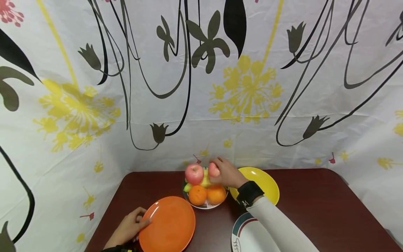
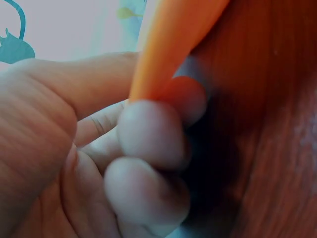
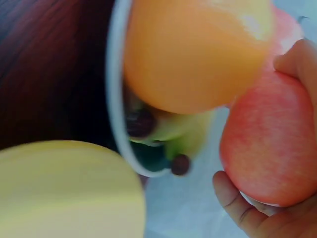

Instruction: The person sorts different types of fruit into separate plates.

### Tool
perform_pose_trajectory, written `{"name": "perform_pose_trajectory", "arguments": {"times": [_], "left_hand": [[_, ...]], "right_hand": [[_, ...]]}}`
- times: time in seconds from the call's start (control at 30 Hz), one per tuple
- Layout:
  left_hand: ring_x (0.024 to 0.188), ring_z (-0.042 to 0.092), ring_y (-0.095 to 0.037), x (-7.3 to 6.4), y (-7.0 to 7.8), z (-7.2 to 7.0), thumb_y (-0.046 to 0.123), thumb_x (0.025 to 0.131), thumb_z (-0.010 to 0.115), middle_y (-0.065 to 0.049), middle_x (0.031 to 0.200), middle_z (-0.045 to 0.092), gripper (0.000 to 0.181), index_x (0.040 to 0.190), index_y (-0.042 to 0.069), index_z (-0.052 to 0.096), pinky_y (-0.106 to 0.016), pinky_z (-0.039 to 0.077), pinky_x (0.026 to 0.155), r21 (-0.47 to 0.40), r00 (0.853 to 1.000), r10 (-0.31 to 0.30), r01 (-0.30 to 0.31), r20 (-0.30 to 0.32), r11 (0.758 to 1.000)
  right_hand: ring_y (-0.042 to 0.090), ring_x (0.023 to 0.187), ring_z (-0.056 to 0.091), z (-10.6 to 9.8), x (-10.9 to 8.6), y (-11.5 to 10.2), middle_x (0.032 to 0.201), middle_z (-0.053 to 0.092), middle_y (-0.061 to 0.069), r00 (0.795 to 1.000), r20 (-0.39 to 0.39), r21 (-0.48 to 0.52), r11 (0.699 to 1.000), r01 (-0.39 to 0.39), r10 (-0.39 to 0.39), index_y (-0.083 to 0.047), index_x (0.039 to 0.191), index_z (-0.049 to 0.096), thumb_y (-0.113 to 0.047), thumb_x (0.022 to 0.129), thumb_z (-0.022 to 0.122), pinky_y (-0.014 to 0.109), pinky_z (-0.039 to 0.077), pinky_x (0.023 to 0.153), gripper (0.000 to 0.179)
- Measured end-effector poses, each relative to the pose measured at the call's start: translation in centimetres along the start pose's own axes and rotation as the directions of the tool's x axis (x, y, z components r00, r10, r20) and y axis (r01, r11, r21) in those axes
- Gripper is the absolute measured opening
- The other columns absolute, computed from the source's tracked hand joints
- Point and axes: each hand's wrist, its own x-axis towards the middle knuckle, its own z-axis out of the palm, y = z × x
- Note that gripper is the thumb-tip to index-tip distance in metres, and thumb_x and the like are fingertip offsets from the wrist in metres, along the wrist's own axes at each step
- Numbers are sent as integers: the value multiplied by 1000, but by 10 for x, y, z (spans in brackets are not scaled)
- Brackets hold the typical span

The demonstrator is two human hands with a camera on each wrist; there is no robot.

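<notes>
My left hand [image 1: 129, 225] pinches the left rim of an orange plate [image 1: 168, 224], thumb on top. In the left wrist view, the fingers curl under that plate's edge [image 2: 163, 49], close to the table. My right hand [image 1: 228, 173] grips a pinkish-red apple [image 3: 272, 141] over the back right of a fruit bowl [image 1: 206, 207]. Another apple [image 1: 194, 174], two oranges [image 1: 197, 195] and yellow bananas [image 1: 205, 180] fill the bowl. Something green [image 1: 187, 187] shows at its left side. The right wrist view shows the held apple apart from the near orange [image 3: 193, 54].
A yellow plate [image 1: 267, 183] lies right of the bowl, partly behind the right wrist. Nearer, a white plate [image 1: 248, 238] with a blue-green and red rim is partly covered by the right sleeve. A flower-patterned cloth [image 1: 201, 105] hangs behind the dark brown table [image 1: 315, 203].
</notes>
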Motion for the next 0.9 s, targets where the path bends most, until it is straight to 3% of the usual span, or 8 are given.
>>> {"name": "perform_pose_trajectory", "arguments": {"times": [0.1,0.2,0.3,0.47,0.6,0.73,0.9], "left_hand": [[45,52,-12,-2,-3,-1,37,100,75,-2,66,61,47,125,1,60,-33,51,47,-10,1000,-2,2,12,1000],[44,52,-11,-3,-4,-2,37,100,75,-2,67,62,45,124,2,59,-31,50,46,-31,999,-6,7,32,999],[44,51,-11,-3,-4,-1,36,101,74,-2,68,63,45,125,1,58,-29,49,45,-59,999,-3,6,54,998],[43,50,-11,0,-5,1,35,102,73,-3,70,65,46,126,0,56,-27,48,45,-84,998,5,0,62,996],[43,50,-10,1,-5,2,36,102,73,-3,71,66,46,126,0,57,-27,48,44,-90,999,-5,9,54,996],[42,49,-10,0,-5,3,39,101,73,-2,69,65,47,122,0,58,-28,47,44,-87,999,-10,13,40,996],[42,48,-11,-1,-5,1,41,102,72,-1,66,61,46,120,1,60,-29,48,45,-90,999,-4,8,47,996]], "right_hand": [[24,111,63,-10,3,-25,127,64,8,995,-70,24,997,71,-70,-14,135,65,-34,81,90,42,58,95,63],[22,110,63,-15,10,-61,128,63,6,982,-91,33,985,170,-167,-15,134,65,-35,80,90,37,59,91,63],[21,114,61,-7,16,-96,133,61,6,965,-55,25,966,258,-256,-16,136,64,-36,79,89,35,58,91,65],[17,119,59,30,17,-138,132,61,1,923,51,-54,922,383,-380,-21,136,63,-41,79,86,27,54,96,65],[12,114,57,62,14,-154,127,60,-5,886,165,-89,888,452,-434,-23,136,63,-45,79,85,19,48,100,64],[9,108,55,90,8,-160,125,60,-8,846,272,-101,861,499,-458,-25,136,63,-48,83,84,12,45,94,62],[6,106,55,114,-1,-160,128,60,-8,811,370,-109,846,521,-452,-26,142,63,-53,88,80,9,44,88,63]]}}
